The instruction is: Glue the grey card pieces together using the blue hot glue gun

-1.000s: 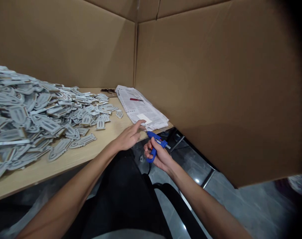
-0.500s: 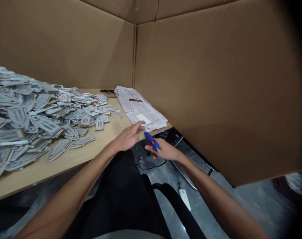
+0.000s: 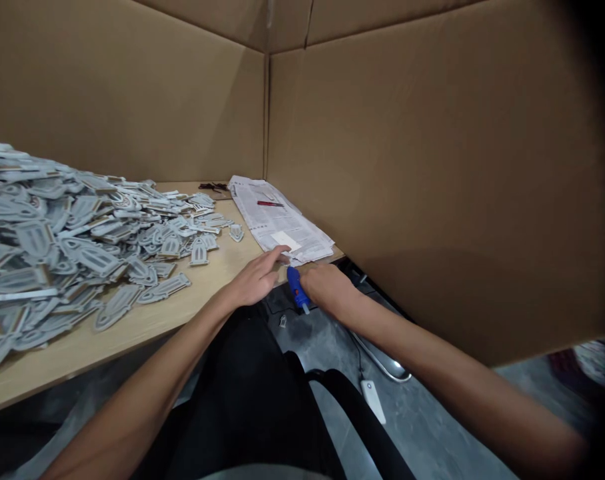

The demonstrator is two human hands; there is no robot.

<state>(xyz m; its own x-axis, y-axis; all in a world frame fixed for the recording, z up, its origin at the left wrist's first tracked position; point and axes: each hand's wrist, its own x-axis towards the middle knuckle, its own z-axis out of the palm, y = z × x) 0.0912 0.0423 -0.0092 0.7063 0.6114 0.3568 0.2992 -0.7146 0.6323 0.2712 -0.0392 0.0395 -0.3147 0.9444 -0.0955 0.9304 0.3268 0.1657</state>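
Glue gun (image 3: pixel 296 287), in the right hand's (image 3: pixel 327 285) curled fingers, needs steadiness near the left hand (image 3: pixel 255 279), fingers half-bent, any hold unclear.

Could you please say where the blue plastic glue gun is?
Near the head view's centre, the glue gun is in the right hand, by the left hand and the white newspaper.
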